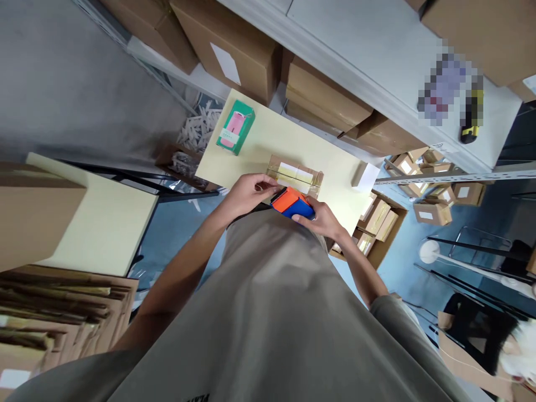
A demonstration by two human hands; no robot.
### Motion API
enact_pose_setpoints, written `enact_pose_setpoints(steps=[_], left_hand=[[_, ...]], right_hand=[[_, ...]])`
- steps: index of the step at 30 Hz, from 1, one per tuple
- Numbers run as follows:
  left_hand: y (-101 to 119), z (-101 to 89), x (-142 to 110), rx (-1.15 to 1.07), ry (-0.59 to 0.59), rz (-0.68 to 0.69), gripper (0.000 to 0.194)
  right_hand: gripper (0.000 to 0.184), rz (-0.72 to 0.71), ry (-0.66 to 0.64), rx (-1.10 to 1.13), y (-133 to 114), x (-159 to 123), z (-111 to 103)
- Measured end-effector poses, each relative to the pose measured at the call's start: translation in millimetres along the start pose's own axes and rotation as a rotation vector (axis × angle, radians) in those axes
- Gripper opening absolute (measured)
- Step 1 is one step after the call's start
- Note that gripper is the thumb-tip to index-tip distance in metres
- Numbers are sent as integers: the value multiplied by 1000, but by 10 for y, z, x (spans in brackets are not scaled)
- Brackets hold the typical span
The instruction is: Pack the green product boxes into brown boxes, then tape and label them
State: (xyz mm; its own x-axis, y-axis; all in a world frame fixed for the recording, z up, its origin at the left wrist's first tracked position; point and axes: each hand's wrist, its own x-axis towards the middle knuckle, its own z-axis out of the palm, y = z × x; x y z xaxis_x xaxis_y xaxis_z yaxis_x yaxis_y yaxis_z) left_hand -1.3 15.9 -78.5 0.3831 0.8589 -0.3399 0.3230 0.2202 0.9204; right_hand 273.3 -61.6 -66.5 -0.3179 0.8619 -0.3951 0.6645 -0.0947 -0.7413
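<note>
My right hand (323, 220) is wrapped round an orange and blue packing tape dispenser (293, 203), thumb on its blue side. At the dispenser's dark left edge is my left hand (251, 192), its thumb and fingers pinched together. Whatever lies between those fingertips is too small to make out. Just beyond both hands, a small cardboard box (307, 177) with a white label and shiny tape lies on the pale yellow tabletop (255, 148).
A green box with a pink picture (235, 127) lies at the table's far left, and a white box (366, 177) at its right. Large cartons (234, 44) stand under the grey shelf (352, 33). An open carton of small parcels (379, 226) sits lower right.
</note>
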Motion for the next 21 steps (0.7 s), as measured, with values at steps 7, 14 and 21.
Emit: enact_pose_setpoints(steps=[7, 14, 21], left_hand=[[-420, 142, 188, -221, 59, -149, 54], [-632, -138, 379, -304, 210, -170, 52], [-884, -217, 761, -418, 211, -293, 40]], right_hand=[[64, -1, -192, -44, -68, 237, -392], [64, 138, -381, 35, -101, 439, -930], [68, 209, -500, 65, 18, 905, -1022]])
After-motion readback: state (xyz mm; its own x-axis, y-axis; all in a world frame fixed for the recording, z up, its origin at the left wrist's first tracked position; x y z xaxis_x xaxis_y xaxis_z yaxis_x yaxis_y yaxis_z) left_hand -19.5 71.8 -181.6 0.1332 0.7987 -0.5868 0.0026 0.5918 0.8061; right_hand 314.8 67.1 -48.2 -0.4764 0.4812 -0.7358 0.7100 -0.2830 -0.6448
